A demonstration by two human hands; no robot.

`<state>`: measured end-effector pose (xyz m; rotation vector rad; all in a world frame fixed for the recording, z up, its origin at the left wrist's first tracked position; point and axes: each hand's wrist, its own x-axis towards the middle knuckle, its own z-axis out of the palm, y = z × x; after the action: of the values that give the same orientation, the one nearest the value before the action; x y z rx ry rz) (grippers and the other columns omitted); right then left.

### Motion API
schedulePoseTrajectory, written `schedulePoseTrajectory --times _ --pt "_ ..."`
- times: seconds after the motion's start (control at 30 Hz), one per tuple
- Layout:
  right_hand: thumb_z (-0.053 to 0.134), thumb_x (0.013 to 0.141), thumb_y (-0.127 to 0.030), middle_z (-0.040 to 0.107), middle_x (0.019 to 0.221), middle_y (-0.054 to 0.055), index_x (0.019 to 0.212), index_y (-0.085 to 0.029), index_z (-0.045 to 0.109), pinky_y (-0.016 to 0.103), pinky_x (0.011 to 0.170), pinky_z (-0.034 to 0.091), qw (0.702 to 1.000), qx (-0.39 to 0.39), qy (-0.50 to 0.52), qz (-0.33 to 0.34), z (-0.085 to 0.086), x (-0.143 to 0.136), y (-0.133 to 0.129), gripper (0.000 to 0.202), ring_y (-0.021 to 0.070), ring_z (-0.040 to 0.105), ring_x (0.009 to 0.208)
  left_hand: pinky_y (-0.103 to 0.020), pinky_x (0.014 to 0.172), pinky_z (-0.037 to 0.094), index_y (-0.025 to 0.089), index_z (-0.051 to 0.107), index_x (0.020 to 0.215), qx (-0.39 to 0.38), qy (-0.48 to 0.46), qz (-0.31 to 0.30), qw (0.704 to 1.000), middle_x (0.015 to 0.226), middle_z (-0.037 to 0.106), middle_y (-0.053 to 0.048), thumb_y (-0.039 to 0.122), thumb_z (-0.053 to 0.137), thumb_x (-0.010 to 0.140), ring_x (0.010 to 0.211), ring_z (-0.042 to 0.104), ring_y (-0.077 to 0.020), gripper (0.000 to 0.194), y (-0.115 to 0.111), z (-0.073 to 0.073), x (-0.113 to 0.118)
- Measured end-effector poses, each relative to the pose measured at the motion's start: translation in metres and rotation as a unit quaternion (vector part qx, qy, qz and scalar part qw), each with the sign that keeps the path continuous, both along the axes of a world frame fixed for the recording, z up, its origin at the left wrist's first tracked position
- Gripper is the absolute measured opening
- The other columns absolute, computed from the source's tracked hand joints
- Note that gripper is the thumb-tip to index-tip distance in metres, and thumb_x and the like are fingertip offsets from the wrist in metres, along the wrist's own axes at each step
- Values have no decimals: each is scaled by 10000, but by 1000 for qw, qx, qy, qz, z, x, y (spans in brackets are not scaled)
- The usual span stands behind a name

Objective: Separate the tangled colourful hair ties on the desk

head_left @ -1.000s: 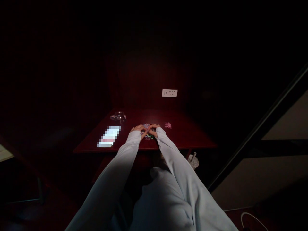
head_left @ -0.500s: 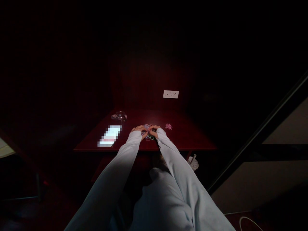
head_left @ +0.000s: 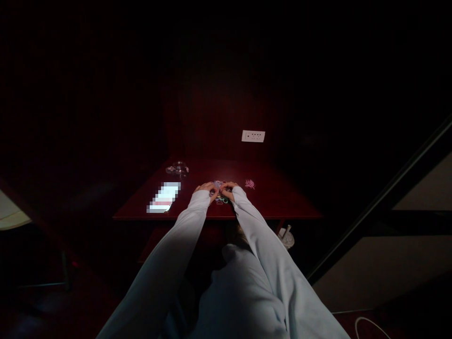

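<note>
A pile of small coloured loops that look like elastic hair ties (head_left: 222, 199) lies on the dark red table (head_left: 278, 202), partly covered by my hands. My left hand (head_left: 207, 188) rests at the left side of the pile, its fingers bent inward. From the right side my right hand (head_left: 229, 189) reaches in with curled fingers, its tips close to those of the left. Whatever is between the fingertips is too small to make out. Beyond my right hand sits a separate small heap of pink hair ties (head_left: 250, 184).
On the left of the table lies a bright, pixelated phone-like rectangle (head_left: 164, 197). Behind it stands a clear glass or plastic container (head_left: 179, 168). A white socket panel (head_left: 253, 136) is on the back wall. Below the table's right side is a whitish lidded object (head_left: 286, 238).
The view has shifted slightly, so everything sits a little further right. Both hands stay at the pile, with small finger movements. The pink showing between the fingertips is less visible now.
</note>
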<state>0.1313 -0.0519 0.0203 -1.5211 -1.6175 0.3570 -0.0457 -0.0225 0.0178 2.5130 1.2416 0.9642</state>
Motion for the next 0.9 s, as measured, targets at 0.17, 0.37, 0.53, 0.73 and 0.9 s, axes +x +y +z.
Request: schedulePoseTrajectory --times 0.17,0.37,0.53,0.73,0.9 --pt "731 772 -256 775 940 24 818 -247 785 406 1018 490 1000 9 0 -3 -3 2 3 71 230 684 946 -273 930 482 248 760 924 5 0 3 1000 1200 763 -27 253 669 935 1114 684 -191 91 0 -1 0" --pt "732 759 -262 769 903 19 808 -250 781 370 968 514 1000 26 -1 4 -6 4 5 70 220 683 919 -274 887 477 243 761 935 -10 13 1 1000 1138 766 -24 242 680 921 954 688 -172 82 10 -3 2" --pt "738 764 -282 765 894 16 814 -254 784 381 981 516 1000 31 -2 3 -8 5 5 73 222 683 928 -257 839 482 246 753 934 -16 6 -17 1000 1076 756 -13 260 672 928 902 674 -157 82 11 -2 0" --pt "747 771 -276 762 909 22 793 -257 780 387 985 518 1000 23 2 -2 -4 3 1 44 239 690 964 -255 809 484 239 744 921 -22 -4 -26 999 1056 732 -13 238 665 939 856 651 -149 81 8 1 0" --pt "725 780 -241 769 970 32 801 -245 769 395 1014 505 1000 12 -1 -10 0 1 -4 49 246 691 1017 -247 800 505 218 750 936 -12 -38 -38 998 1066 719 -25 210 655 952 799 625 -131 97 9 0 0"
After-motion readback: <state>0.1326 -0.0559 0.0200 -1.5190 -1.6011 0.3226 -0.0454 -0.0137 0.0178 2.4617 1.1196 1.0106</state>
